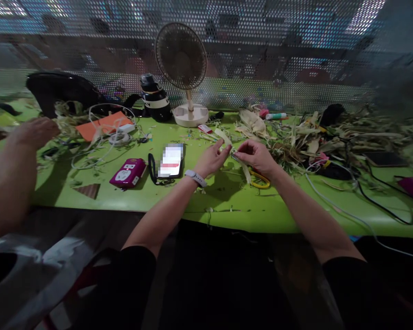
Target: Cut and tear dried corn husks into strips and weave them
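Observation:
A pale strip of what looks like dried corn husk point(243, 168) runs between my two hands above the green table. My left hand point(210, 158), with a light watch band on the wrist, is closed on it, and the strip's upper end sticks out past the fingers. Close by on the right, my right hand point(258, 158) pinches the same strip between thumb and fingers. Part of the strip is hidden behind the fingers. Beneath my right hand lie scissors with yellow handles point(260, 180); their blades cannot be made out.
A heap of husks point(296, 137) spreads over the right side. A fan point(190, 114) and a dark bottle point(154, 103) stand behind. A phone point(171, 160) and a purple power adapter point(128, 173) lie left of my hands. Another person's arm point(12, 169) reaches in at far left. Cables point(347, 208) trail right.

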Motion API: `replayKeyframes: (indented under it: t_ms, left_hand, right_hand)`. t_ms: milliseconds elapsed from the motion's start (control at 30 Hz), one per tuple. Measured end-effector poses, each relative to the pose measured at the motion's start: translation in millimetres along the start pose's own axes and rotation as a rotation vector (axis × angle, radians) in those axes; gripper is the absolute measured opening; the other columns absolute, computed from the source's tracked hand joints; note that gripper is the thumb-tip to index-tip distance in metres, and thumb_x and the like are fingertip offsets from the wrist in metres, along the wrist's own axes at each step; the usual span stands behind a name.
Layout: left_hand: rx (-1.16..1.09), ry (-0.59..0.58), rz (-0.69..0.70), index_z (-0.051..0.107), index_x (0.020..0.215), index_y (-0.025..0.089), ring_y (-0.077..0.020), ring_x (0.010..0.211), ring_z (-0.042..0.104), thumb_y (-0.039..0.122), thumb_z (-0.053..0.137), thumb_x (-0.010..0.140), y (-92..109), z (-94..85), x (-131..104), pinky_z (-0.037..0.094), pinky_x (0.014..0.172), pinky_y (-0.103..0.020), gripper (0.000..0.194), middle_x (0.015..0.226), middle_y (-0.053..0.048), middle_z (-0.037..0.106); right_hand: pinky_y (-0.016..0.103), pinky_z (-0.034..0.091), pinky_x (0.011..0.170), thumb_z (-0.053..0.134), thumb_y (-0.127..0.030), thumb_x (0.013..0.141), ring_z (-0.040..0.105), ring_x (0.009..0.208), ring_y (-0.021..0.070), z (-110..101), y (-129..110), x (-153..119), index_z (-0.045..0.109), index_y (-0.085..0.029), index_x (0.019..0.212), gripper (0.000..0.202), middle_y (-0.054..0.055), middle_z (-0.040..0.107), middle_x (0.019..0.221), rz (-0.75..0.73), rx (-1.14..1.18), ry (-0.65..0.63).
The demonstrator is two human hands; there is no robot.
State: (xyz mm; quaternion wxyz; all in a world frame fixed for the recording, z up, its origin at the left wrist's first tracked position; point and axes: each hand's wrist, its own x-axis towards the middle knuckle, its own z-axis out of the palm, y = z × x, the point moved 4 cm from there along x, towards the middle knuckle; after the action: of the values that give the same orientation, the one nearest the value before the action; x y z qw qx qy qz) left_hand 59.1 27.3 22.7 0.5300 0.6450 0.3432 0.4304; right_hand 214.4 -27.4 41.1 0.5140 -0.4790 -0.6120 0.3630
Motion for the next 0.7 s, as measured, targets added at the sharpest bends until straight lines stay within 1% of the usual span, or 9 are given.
replayKeyframes:
  t_ms: [100, 133, 200, 267, 333, 433, 533, 633, 700]
  left_hand:
    - [-0.030, 0.028, 0.007, 0.064, 0.097, 0.019, -0.0102, 0.051, 0.052, 0.038, 0.072, 0.080, 3.2, 0.2, 0.9, 0.043, 0.056, -0.022, 0.027, 0.056, 0.005, 0.054]
    - [-0.065, 0.006, -0.018, 0.063, 0.094, 0.019, -0.0089, 0.046, 0.049, 0.038, 0.068, 0.083, 4.7, 2.3, 0.3, 0.040, 0.051, -0.021, 0.023, 0.054, 0.006, 0.052]
    - [-0.161, -0.065, -0.063, 0.061, 0.086, 0.017, -0.0080, 0.045, 0.051, 0.038, 0.061, 0.088, 8.4, 7.7, -2.0, 0.039, 0.048, -0.020, 0.021, 0.054, 0.005, 0.053]
    - [-0.192, -0.128, -0.106, 0.062, 0.087, 0.017, -0.0078, 0.047, 0.055, 0.037, 0.064, 0.086, 10.2, 11.2, -4.2, 0.037, 0.046, -0.019, 0.020, 0.058, 0.002, 0.060]
    - [-0.186, -0.164, -0.128, 0.065, 0.089, 0.016, -0.0063, 0.047, 0.056, 0.035, 0.069, 0.083, 9.9, 11.8, -4.7, 0.032, 0.043, -0.018, 0.020, 0.061, 0.002, 0.063]
    - [-0.195, -0.155, -0.105, 0.068, 0.083, 0.016, -0.0031, 0.043, 0.047, 0.031, 0.072, 0.080, 8.7, 8.6, -2.0, 0.028, 0.043, -0.018, 0.016, 0.058, 0.003, 0.060]
    - [-0.212, -0.125, -0.068, 0.071, 0.079, 0.017, -0.0038, 0.046, 0.043, 0.027, 0.071, 0.080, 10.1, 5.2, 0.4, 0.032, 0.046, -0.019, 0.010, 0.058, 0.003, 0.060]
    - [-0.198, -0.123, -0.073, 0.073, 0.075, 0.017, -0.0059, 0.056, 0.050, 0.026, 0.071, 0.079, 12.1, 4.0, 0.4, 0.037, 0.052, -0.020, 0.010, 0.071, -0.001, 0.067]
    - [-0.191, -0.134, -0.085, 0.073, 0.074, 0.017, -0.0074, 0.061, 0.053, 0.028, 0.072, 0.078, 12.2, 3.8, 0.1, 0.041, 0.056, -0.021, 0.012, 0.078, -0.002, 0.070]
  right_hand:
    - [0.028, 0.043, 0.064, 0.081, -0.046, 0.062, 0.051, 0.066, 0.0123, -0.5, 0.1, 0.0, 0.059, -0.018, 0.076, 0.038, -0.001, 0.059, 0.071, -0.022, -0.029, 0.012]
    - [0.028, 0.043, 0.064, 0.081, -0.047, 0.062, 0.051, 0.066, 0.0124, -0.9, 0.2, 0.1, 0.059, -0.018, 0.076, 0.039, -0.001, 0.059, 0.072, -0.030, -0.035, 0.023]
    - [0.028, 0.043, 0.064, 0.081, -0.049, 0.061, 0.051, 0.066, 0.0123, -1.3, 0.2, 0.2, 0.060, -0.018, 0.076, 0.041, -0.001, 0.059, 0.071, -0.042, -0.042, 0.042]
    - [0.029, 0.044, 0.064, 0.082, -0.049, 0.060, 0.051, 0.066, 0.0123, -1.5, -0.8, 0.1, 0.060, -0.018, 0.075, 0.040, -0.001, 0.059, 0.071, -0.050, -0.044, 0.046]
    - [0.029, 0.046, 0.067, 0.083, -0.048, 0.060, 0.053, 0.067, 0.0126, -2.2, -2.3, 0.1, 0.062, -0.018, 0.074, 0.039, -0.001, 0.061, 0.071, -0.041, -0.024, 0.032]
    - [0.031, 0.049, 0.070, 0.082, -0.048, 0.062, 0.056, 0.070, 0.0135, -6.5, -3.1, 1.5, 0.066, -0.018, 0.077, 0.037, 0.001, 0.065, 0.074, 0.010, 0.029, 0.002]
    - [0.032, 0.051, 0.072, 0.081, -0.048, 0.062, 0.058, 0.072, 0.0143, -14.4, -3.5, 5.0, 0.070, -0.019, 0.080, 0.036, 0.002, 0.068, 0.077, 0.019, 0.026, 0.004]
    - [0.032, 0.052, 0.072, 0.082, -0.045, 0.062, 0.059, 0.073, 0.0140, -20.0, -3.6, 8.2, 0.070, -0.019, 0.084, 0.036, 0.002, 0.068, 0.079, -0.008, 0.013, 0.021]
    - [0.031, 0.053, 0.068, 0.081, -0.044, 0.063, 0.058, 0.071, 0.0135, -20.3, -3.5, 8.8, 0.069, -0.019, 0.086, 0.036, 0.002, 0.067, 0.080, -0.015, 0.016, 0.022]
